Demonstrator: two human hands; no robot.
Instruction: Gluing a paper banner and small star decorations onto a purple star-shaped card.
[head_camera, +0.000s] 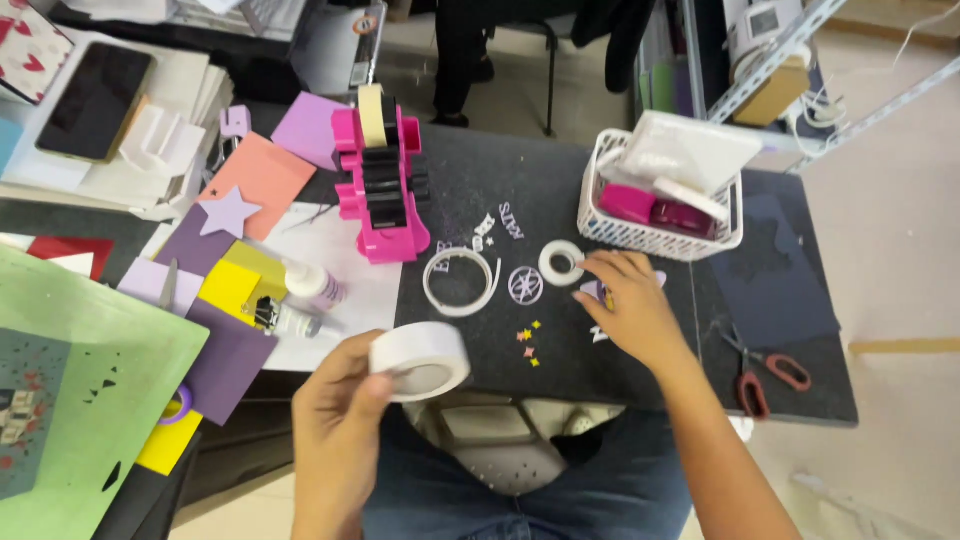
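The left hand (335, 410) has its fingers (352, 362) clamped on a wide white tape roll (421, 360), held at the near edge of the dark speckled worktop (520, 190). The right hand (628, 305) rests flat — fingers loosely together — just beside a small tape ring (561, 262). Bare worktop lies between them; a pink dispenser (383, 180) and white basket (660, 235) stand behind.
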